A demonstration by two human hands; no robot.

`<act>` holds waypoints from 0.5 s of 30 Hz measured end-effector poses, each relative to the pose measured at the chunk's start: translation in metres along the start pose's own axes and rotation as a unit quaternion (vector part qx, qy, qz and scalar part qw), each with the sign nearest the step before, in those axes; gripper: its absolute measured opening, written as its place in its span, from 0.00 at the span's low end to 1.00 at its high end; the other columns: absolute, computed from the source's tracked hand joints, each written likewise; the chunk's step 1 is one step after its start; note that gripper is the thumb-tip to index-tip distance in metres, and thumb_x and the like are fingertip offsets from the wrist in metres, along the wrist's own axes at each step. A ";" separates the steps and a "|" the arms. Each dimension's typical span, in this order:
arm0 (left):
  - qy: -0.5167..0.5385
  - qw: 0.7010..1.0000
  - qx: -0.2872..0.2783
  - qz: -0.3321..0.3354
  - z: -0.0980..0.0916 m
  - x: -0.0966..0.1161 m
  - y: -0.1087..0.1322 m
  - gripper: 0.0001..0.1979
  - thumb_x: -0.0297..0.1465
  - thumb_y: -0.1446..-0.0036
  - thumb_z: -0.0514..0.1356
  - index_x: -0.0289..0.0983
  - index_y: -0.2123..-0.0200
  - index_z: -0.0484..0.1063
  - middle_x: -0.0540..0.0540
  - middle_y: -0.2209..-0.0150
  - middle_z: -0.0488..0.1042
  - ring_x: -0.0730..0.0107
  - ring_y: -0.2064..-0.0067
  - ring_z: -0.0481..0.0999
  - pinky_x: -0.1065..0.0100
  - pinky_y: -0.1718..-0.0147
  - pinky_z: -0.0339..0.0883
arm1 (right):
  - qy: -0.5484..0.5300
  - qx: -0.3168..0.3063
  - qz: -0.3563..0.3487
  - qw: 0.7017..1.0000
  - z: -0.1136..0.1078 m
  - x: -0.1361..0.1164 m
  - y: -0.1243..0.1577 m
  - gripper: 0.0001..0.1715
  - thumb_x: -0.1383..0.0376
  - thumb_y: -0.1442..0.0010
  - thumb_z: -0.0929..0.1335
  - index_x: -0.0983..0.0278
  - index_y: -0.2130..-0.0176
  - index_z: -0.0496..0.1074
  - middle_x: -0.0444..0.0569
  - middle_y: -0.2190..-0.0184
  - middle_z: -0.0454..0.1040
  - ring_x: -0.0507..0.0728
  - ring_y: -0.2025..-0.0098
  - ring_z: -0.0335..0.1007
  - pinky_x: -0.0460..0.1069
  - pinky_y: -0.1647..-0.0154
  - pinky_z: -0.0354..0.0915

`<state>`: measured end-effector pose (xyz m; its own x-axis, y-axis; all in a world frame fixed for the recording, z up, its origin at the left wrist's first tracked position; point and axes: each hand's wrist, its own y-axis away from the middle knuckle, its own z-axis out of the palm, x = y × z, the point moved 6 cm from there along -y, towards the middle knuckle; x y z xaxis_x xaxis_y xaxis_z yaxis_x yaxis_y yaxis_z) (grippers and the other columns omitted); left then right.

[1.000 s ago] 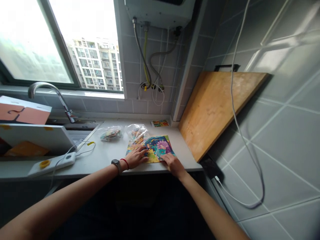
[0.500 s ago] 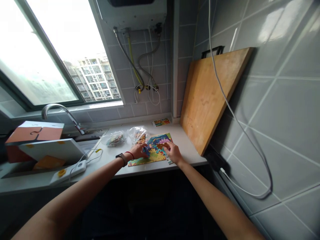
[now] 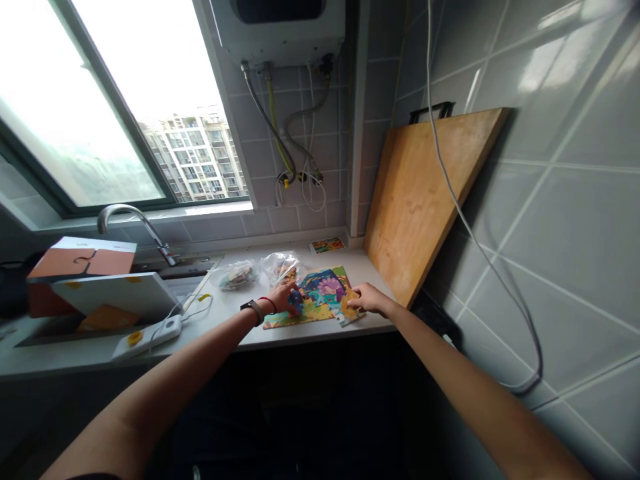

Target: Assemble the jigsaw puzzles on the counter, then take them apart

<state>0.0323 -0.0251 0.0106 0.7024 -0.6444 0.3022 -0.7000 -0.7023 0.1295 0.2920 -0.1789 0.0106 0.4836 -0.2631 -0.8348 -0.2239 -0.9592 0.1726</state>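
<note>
A colourful jigsaw puzzle lies on the countertop, partly joined, with a purple and blue picture in its middle. Over its left side rests my left hand, fingers apart and touching a dark blue part; whether that part is loose I cannot tell. Beyond the right edge, my right hand pinches an orange-yellow puzzle piece between thumb and fingers. Pale pieces lie under and beside it at the lower right corner. Behind my left hand sits a clear plastic bag with pieces inside.
Another clear bag of pieces lies farther left. A small picture card is near the back wall. A wooden board leans at the right. Leftward are a power strip, a tap and an orange box by the sink.
My right hand has moved right, from over the puzzle's middle to its right edge, uncovering the purple picture. My left hand has stayed on the left side. The camera view has shifted slightly.
</note>
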 end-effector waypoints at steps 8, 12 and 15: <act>-0.030 0.999 0.029 0.002 -0.004 0.010 0.010 0.43 0.42 0.61 0.78 0.38 0.42 0.70 0.35 0.42 0.71 0.44 0.41 0.73 0.55 0.43 0.68 | 0.115 0.037 0.121 0.985 0.009 0.010 -0.001 0.21 0.65 0.64 0.84 0.64 0.75 0.73 0.46 0.80 0.75 0.56 0.75 0.74 0.44 0.80 0.61; -0.041 0.998 0.040 0.005 -0.005 0.015 0.015 0.41 0.40 0.60 0.77 0.39 0.42 0.70 0.37 0.46 0.75 0.43 0.43 0.74 0.54 0.44 0.69 | 0.174 0.055 0.158 0.970 0.007 -0.002 -0.001 0.23 0.65 0.68 0.84 0.64 0.73 0.75 0.48 0.75 0.77 0.58 0.68 0.78 0.44 0.77 0.63; -0.042 0.997 0.059 0.004 -0.005 0.021 0.024 0.36 0.38 0.55 0.75 0.38 0.43 0.71 0.34 0.45 0.74 0.43 0.44 0.75 0.55 0.46 0.70 | 0.202 0.058 0.196 0.958 0.009 -0.009 0.001 0.25 0.66 0.70 0.85 0.65 0.72 0.75 0.50 0.73 0.78 0.62 0.66 0.79 0.46 0.75 0.65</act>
<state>0.0298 -0.0537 0.0246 0.7092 -0.6691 0.2221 -0.6884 -0.7252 0.0136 0.2797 -0.1764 0.0132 0.6251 -0.6425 -0.4432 -0.5375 -0.7660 0.3526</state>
